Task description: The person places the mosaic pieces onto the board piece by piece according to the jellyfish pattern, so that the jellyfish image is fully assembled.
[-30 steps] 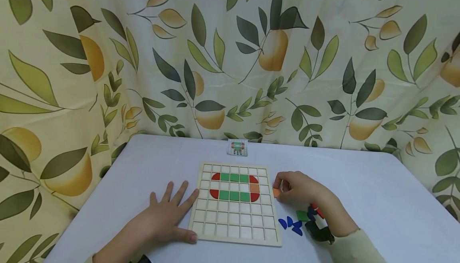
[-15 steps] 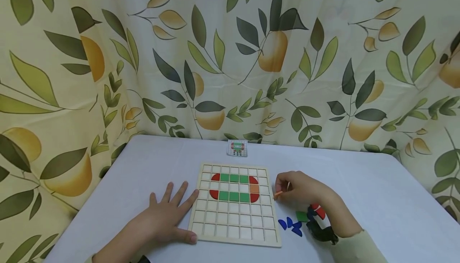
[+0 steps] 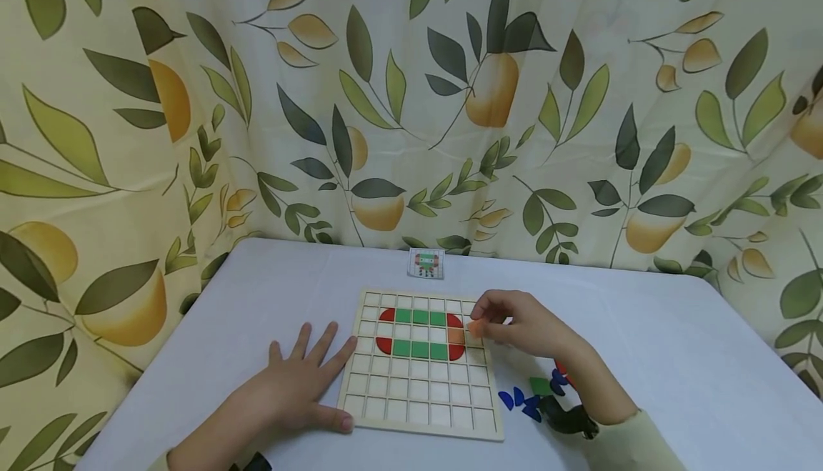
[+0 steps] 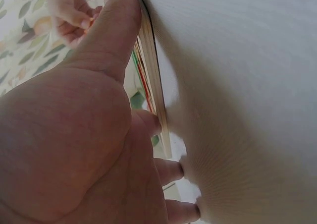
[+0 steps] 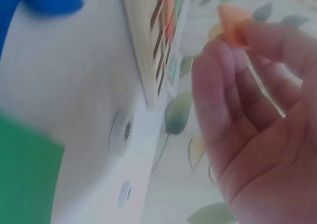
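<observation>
A square wooden grid board lies on the white table. Red rounded corner pieces and green squares form an oval outline in its upper half, with one orange square on the outline's right side. My right hand pinches another orange square tile between thumb and fingertips, over the board's right edge. In the right wrist view that tile is raised and tilted. My left hand rests flat with spread fingers, its thumb and index finger at the board's left edge.
Several blue pieces and a green square lie right of the board, near my right wrist. A small picture card stands at the back edge before a leaf-and-fruit curtain. White rings show in the right wrist view.
My right hand has carried the pinched orange tile up and left, from beside the board to over its right edge. My left hand stays where it was.
</observation>
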The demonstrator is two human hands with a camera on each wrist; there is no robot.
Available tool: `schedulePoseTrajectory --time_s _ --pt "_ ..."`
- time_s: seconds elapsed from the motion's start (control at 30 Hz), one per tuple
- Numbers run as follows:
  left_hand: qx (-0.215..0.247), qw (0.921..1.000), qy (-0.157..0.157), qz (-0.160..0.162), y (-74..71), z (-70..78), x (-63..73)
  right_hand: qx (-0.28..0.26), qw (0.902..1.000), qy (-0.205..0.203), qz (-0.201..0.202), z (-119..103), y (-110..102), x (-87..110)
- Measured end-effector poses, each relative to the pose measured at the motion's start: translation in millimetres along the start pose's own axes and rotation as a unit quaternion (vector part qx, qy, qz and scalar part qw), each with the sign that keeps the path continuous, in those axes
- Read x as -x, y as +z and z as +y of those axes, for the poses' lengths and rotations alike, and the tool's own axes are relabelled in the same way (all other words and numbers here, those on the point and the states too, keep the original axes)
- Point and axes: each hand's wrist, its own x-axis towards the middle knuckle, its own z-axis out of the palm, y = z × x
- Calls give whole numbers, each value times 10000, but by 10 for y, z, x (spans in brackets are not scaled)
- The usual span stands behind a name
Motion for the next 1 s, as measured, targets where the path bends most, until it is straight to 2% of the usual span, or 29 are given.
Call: schedulePoseTrajectory --time_s 0.13,0.3,0.43,0.6,0.83,1.0 --pt "13 10000 22 23 -1 -10 16 -614 9980 -54 -123 -89 39 -54" --pt "-25 10000 39 17 -16 -15 34 -1401 9896 -128 -291 -208 74 -177" --pt "-21 10000 84 10 -25 -14 33 -1717 9841 -276 -350 -273 105 -294" --pt "-10 9999 104 2 -18 -9 31 -1690 9844 -347 -347 -315 195 -453" --pt "-18 9999 130 20 -23 2 27 -1548 9876 -170 -209 -416 351 -649" --pt "-42 9999 111 23 -28 -3 22 -1317 9908 -58 -303 -484 490 -788"
